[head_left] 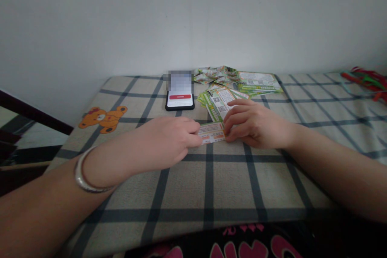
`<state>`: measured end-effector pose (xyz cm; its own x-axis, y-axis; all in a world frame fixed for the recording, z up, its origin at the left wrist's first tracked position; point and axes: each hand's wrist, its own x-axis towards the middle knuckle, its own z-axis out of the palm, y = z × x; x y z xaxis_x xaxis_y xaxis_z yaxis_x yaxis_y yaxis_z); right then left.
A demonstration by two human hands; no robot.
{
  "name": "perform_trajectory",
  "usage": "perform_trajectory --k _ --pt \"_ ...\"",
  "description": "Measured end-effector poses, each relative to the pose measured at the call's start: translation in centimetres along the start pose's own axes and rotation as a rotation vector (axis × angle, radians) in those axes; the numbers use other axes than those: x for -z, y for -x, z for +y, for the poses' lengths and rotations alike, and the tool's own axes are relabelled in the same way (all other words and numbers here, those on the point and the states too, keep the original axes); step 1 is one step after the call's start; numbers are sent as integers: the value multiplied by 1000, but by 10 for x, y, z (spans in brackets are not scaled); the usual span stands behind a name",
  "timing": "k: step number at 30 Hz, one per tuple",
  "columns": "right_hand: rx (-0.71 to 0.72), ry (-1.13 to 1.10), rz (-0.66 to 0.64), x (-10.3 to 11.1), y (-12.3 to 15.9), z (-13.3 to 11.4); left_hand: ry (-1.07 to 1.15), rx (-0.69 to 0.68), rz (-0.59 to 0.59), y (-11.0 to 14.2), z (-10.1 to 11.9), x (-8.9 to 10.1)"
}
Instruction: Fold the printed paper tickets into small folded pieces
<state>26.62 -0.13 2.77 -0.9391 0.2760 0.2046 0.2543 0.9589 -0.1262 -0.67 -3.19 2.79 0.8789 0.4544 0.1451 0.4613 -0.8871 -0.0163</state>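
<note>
A small printed paper leaflet (pixel 212 132), white with orange blocks, lies between my hands just above the checked cloth. My left hand (pixel 172 141), with a silver bangle on its wrist, pinches the leaflet's left end. At the right end, my right hand (pixel 250 124) holds it between thumb and fingertips. Directly behind, fanned green-and-white leaflets (pixel 218 100) lie partly under my right fingers. Farther back sit several folded leaflets (pixel 216 75) in a cluster, beside a flat stack of leaflets (pixel 258 82).
A black-cased phone (pixel 180 102) with a lit screen lies behind my left hand. An orange teddy bear cutout (pixel 104 119) is at the table's left. Red and green material (pixel 367 82) lies at the far right. A white wall (pixel 151 20) borders the table's back edge.
</note>
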Motion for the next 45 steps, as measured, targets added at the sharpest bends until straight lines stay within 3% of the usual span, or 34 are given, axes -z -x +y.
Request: perform_trajectory --k 3,9,15,19,27,39,45 --pt "-9 -4 -1 1 0 0 29 -2 -88 -1 0 2" --pt "-10 -55 12 0 -1 1 9 2 -78 -2 -6 0" --pt "-38 -1 66 -6 -4 -1 -193 -131 -24 -3 -7 -5" --pt "-70 18 115 -14 -6 2 -193 0 73 -7 -3 -10" --pt "-65 297 163 -19 -8 -1 -287 -66 138 -9 2 -18" --pt "-198 117 128 -27 -10 2 -167 82 137 -11 -1 -23" --pt "-195 92 156 -28 -9 1 -117 233 153 -9 -1 -25"
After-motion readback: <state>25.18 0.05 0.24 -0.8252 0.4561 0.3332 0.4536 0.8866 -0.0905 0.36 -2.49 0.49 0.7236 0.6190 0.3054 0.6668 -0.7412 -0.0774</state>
